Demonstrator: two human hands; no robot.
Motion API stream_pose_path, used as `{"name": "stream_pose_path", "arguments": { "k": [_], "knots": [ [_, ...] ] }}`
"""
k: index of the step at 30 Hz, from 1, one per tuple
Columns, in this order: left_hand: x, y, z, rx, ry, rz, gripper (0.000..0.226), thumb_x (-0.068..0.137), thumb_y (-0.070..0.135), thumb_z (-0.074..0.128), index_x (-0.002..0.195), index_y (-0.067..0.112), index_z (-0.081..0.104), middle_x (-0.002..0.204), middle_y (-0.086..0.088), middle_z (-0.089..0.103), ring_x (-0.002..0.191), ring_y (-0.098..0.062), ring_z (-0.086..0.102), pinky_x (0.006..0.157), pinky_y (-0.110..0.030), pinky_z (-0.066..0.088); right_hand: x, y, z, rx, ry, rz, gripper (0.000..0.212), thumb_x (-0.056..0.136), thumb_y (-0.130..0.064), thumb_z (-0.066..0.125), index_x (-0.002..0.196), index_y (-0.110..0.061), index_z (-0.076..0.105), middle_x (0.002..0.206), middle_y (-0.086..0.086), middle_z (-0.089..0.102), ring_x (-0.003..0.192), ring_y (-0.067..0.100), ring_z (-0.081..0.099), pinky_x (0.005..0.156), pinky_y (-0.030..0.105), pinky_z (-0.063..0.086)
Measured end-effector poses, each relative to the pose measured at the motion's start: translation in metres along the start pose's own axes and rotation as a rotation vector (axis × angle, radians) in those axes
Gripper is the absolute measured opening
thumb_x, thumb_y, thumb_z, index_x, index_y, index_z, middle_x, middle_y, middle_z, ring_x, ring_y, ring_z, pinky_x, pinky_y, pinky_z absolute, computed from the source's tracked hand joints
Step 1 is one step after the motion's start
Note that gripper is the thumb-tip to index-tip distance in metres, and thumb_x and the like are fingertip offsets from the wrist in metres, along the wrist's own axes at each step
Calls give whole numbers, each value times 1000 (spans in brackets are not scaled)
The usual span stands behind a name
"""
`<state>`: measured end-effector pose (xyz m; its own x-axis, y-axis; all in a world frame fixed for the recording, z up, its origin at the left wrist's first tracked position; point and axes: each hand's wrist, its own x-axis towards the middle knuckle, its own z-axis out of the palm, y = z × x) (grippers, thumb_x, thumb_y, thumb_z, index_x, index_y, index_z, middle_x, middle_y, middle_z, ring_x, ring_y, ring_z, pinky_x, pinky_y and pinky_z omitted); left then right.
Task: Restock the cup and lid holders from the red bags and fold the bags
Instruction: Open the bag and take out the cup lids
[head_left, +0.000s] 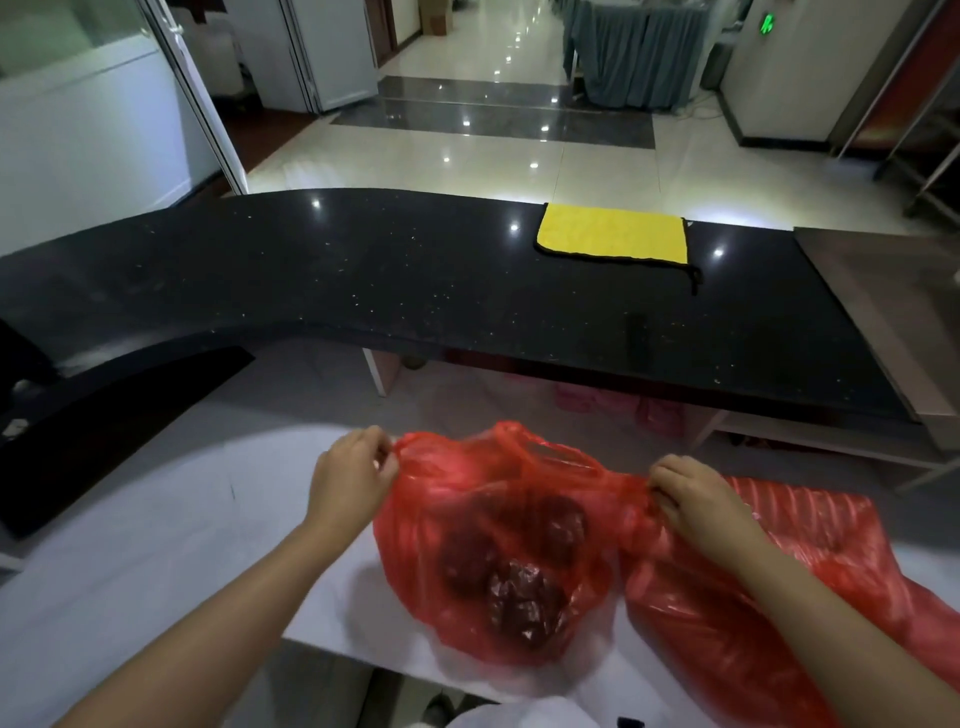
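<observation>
Setting: a tiled hallway beyond a curved black counter (415, 280), with a lower white table (171, 519) in front of it.
Red bag: a thin red plastic bag (498, 545) sits on the white table near its near edge, mouth stretched wide, dark round shapes showing through the plastic.
Left hand: the left hand (353, 478) pinches the bag's left handle, fingers curled round the plastic.
Right hand: the right hand (696, 499) grips the bag's right handle, fingers curled.
Second bag: another red bag (810, 561) lies just beside the first, toward the table's right edge, under the right forearm.
Counter: a yellow cloth (613, 234) with dark trim lies flat at the far edge of the black counter.
</observation>
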<state>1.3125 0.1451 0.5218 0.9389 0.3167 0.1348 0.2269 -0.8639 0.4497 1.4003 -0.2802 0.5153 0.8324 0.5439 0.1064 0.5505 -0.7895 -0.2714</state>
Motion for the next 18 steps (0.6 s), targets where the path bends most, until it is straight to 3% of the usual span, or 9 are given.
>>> {"name": "stream_pose_path", "arguments": {
  "k": [2, 4, 7, 9, 11, 13, 15, 17, 18],
  "knots": [
    [5, -9, -7, -81, -71, -192, 4, 84, 22, 66, 85, 25, 63, 77, 9, 64, 79, -20, 64, 70, -38, 53, -3, 5, -4, -45, -41, 88, 17, 80, -3, 76, 93, -14, 75, 98, 2, 69, 86, 34, 63, 74, 44, 50],
    [7, -10, -8, -154, -116, -259, 19, 86, 22, 63, 105, 26, 65, 83, 10, 66, 82, -15, 64, 74, -35, 55, -2, -1, -7, -61, -58, 158, 30, 82, -5, 72, 109, -16, 75, 111, 1, 69, 98, 31, 61, 84, 44, 48],
    [6, 3, -7, -190, -101, -6, 48, 88, 21, 60, 136, 24, 55, 125, 4, 57, 116, -16, 50, 101, -32, 43, 4, -28, -11, 27, 62, 122, 49, 75, -6, 72, 124, -15, 68, 124, 2, 65, 114, 28, 58, 93, 46, 46],
    [10, 19, -8, -168, -126, 209, 55, 86, 27, 53, 141, 29, 50, 137, 6, 50, 127, -14, 40, 107, -29, 35, 14, -53, -15, 87, 154, -12, 49, 80, -20, 69, 129, -15, 65, 129, 1, 63, 120, 22, 56, 96, 43, 45],
    [21, 34, -5, -50, -203, 307, 58, 87, 39, 51, 144, 34, 45, 142, 8, 50, 133, -16, 39, 110, -33, 36, 28, -79, -14, 93, 165, -108, 50, 87, -36, 67, 134, -17, 63, 133, -1, 61, 124, 18, 54, 98, 37, 40],
    [34, 47, 2, 161, -339, 323, 61, 91, 48, 53, 150, 37, 37, 147, 4, 48, 135, -23, 41, 110, -42, 37, 45, -100, -5, 32, 31, -114, 60, 92, -49, 65, 144, -20, 54, 144, -3, 54, 132, 19, 50, 104, 38, 37],
    [44, 53, 8, 327, -468, 289, 61, 93, 47, 57, 150, 37, 37, 144, 2, 53, 130, -27, 50, 104, -45, 41, 60, -114, 11, -69, -201, -21, 75, 95, -59, 56, 157, -24, 32, 155, -4, 40, 140, 20, 41, 112, 41, 30],
    [49, 54, 10, 366, -510, 278, 47, 93, 39, 60, 139, 35, 52, 130, 2, 65, 117, -26, 60, 91, -41, 45, 69, -121, 26, -151, -367, 71, 78, 95, -59, 55, 159, -24, 24, 155, -1, 41, 139, 24, 42, 113, 43, 29],
    [50, 53, 12, 338, -508, 288, 38, 93, 35, 61, 131, 33, 61, 122, 2, 69, 111, -26, 63, 85, -38, 47, 70, -122, 30, -174, -404, 94, 72, 96, -54, 56, 156, -24, 31, 150, 0, 48, 137, 25, 45, 110, 43, 31]
  ]
}}
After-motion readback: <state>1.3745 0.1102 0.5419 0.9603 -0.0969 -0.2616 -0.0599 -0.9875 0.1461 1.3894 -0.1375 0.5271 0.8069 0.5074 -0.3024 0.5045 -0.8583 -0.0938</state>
